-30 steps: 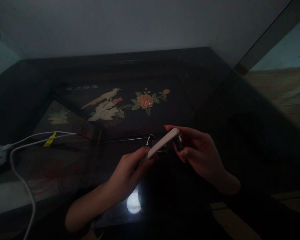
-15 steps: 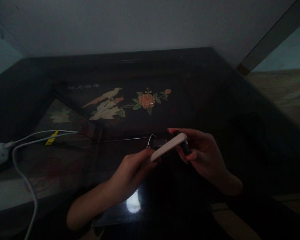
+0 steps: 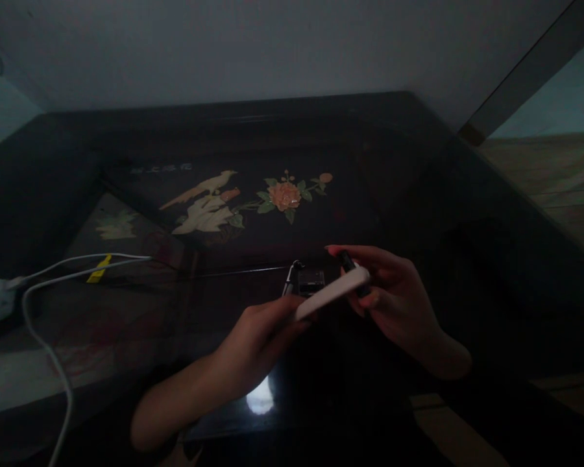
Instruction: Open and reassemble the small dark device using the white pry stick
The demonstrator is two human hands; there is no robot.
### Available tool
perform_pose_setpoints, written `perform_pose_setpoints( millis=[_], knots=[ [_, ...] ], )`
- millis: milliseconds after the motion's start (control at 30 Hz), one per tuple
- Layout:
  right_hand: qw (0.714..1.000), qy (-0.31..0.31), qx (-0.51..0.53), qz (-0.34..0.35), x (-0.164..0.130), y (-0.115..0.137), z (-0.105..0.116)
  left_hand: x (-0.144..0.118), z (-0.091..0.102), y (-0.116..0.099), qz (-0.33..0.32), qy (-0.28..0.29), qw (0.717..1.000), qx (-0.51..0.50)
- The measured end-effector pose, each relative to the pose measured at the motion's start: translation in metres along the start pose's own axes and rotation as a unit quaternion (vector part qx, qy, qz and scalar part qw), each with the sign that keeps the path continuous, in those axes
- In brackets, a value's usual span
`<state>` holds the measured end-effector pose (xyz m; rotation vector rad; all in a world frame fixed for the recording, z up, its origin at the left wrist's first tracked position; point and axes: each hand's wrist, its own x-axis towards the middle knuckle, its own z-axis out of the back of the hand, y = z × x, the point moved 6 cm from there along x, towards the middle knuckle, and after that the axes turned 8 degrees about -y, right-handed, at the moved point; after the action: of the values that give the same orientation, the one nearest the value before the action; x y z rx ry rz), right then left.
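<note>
We judged a fitting step: our left hand (image 3: 255,334) pinched the pale flat device (image 3: 331,293); right hand (image 3: 387,295) fingers curled on a small dark plug (image 3: 349,263). Next: careful alignment.

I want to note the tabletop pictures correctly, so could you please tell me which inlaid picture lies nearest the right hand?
The orange flower with green leaves lies nearest the right hand. The pale bird sits farther left, and the faint leaf design farther left again.
</note>
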<state>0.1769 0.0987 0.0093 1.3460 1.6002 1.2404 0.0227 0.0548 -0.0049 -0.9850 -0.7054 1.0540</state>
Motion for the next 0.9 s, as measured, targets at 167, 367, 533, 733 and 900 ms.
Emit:
perform_pose_setpoints(
  millis=[167, 367, 533, 733, 900],
  knots=[
    [1.000, -0.004, 0.006, -0.009, 0.000, -0.002, 0.000, 0.000, 0.003, -0.001, 0.003, -0.020, 1.000, 0.011],
    [1.000, -0.010, -0.005, -0.001, 0.001, -0.003, 0.000, 0.001, 0.005, 0.000, 0.002, -0.035, 0.999, 0.012],
    [1.000, -0.010, 0.000, -0.005, 0.000, 0.000, 0.000, -0.001, -0.001, -0.002, -0.016, 0.007, 1.000, 0.009],
    [0.999, -0.012, 0.024, -0.020, 0.001, -0.005, 0.000, 0.002, 0.008, 0.002, 0.014, -0.058, 0.998, 0.025],
    [1.000, -0.002, 0.012, -0.005, 0.001, -0.001, -0.001, 0.000, 0.001, 0.001, -0.002, -0.008, 1.000, 0.017]
  ],
)
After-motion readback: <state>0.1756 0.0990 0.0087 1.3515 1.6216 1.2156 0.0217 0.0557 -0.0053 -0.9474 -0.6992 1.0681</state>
